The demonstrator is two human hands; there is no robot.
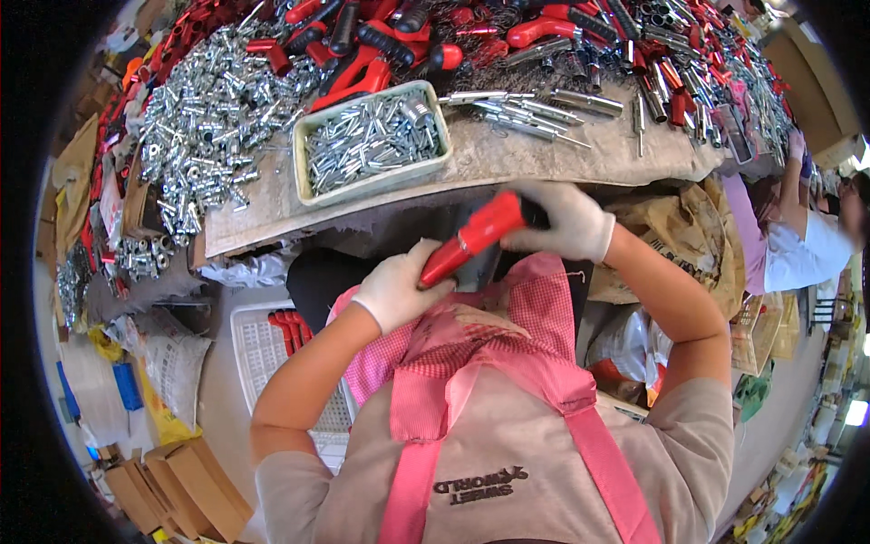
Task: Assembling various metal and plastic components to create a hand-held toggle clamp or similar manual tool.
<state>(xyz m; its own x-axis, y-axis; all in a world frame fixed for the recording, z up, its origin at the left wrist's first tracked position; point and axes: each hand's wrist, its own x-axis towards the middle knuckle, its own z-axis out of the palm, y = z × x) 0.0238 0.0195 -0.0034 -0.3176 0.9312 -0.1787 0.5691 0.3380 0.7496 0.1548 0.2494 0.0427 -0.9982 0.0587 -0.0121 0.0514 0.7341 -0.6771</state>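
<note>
Here on my feed, both gloved hands are on one red tool, held aslant above the lap, just off the bench's (544, 152) near edge! The left hand (399, 286) is clamped round the lower end of the red tool (469, 238); the right hand (566, 224) grips the upper end, by its dark part, and the hands stand apart with red showing between. Beyond, I see a tray (381, 180) full of metal pins (367, 145), fittings (204, 122) heaped to its left, red-and-black handles (381, 45) piled behind. Down left, a white crate (258, 363) holds red pieces (290, 332).
</note>
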